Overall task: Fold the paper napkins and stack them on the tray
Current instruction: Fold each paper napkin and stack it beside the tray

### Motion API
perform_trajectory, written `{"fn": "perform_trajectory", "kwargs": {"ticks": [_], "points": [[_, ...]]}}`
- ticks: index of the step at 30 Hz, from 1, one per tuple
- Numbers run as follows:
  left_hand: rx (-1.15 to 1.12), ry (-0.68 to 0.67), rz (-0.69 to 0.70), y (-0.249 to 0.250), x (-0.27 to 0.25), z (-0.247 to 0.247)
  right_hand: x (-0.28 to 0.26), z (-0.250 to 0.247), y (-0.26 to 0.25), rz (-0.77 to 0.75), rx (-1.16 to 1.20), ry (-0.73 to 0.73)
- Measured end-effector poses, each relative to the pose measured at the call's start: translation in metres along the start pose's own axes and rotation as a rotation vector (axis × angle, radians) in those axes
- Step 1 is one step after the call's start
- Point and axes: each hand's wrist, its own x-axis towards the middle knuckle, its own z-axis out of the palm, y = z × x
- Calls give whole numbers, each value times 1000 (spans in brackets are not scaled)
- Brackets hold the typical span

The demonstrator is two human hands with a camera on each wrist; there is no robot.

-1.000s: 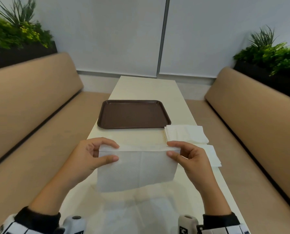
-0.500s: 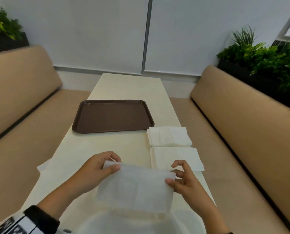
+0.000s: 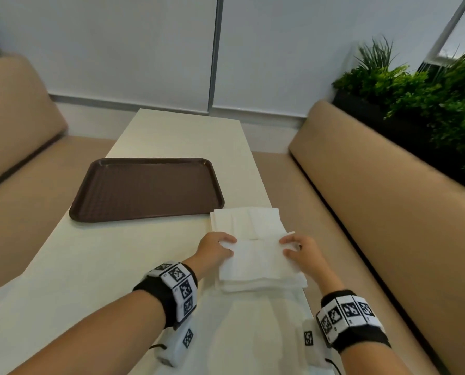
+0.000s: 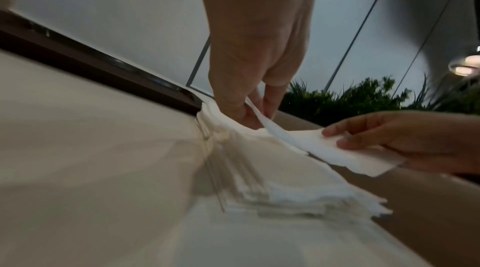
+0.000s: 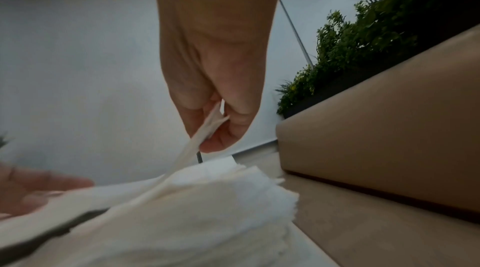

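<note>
In the head view both hands hold a folded white napkin (image 3: 258, 257) low over a pile of napkins (image 3: 262, 284) at the table's right edge. My left hand (image 3: 227, 243) pinches its far left corner and my right hand (image 3: 288, 243) pinches its far right corner. The left wrist view shows the left hand (image 4: 250, 113) gripping the sagging napkin (image 4: 342, 150). In the right wrist view the right hand (image 5: 215, 127) pinches the napkin's edge above the pile (image 5: 197, 210). The brown tray (image 3: 144, 188) lies bare farther back on the left.
A second napkin pile (image 3: 246, 219) sits just beyond the hands, beside the tray's right corner. A loose white sheet (image 3: 1, 296) pokes over the table's left edge. Tan benches (image 3: 388, 201) flank the narrow table (image 3: 182, 136), with plants (image 3: 421, 90) behind the right one.
Both hands carried the napkin forward and to the right, from in front of my body down over the pile at the table's right edge. The head view swung right.
</note>
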Motion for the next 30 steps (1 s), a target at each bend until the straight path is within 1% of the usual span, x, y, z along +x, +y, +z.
{"fn": "perform_trajectory", "kwargs": {"ticks": [3, 5, 8, 10, 12, 14, 15, 16, 18, 20, 27, 30], "points": [[128, 24, -30, -12, 8, 14, 11, 8, 11, 25, -165, -45], [176, 44, -15, -16, 8, 19, 12, 13, 15, 30, -222, -31], [235, 82, -3, -20, 7, 20, 8, 21, 22, 4, -286, 32], [254, 126, -32, -19, 4, 19, 3, 22, 26, 4, -300, 118], [254, 152, -158, -16, 0, 18, 2, 21, 30, 53, -269, 183], [243, 125, -331, -12, -4, 18, 2, 21, 31, 182, -202, 125], [222, 101, -394, -11, -6, 19, 2, 23, 31, 229, -157, 71], [190, 82, -426, -11, -6, 20, 2, 26, 30, 257, -110, 32], [126, 54, -436, -11, -6, 23, 3, 32, 28, 261, -54, 17], [111, 46, -433, -11, -5, 24, 4, 34, 22, 267, -50, 4], [145, 30, -424, -9, -2, 26, 8, 30, 18, 274, -153, -46], [101, 44, -421, -8, -1, 25, 9, 26, 21, 278, -148, -51]]}}
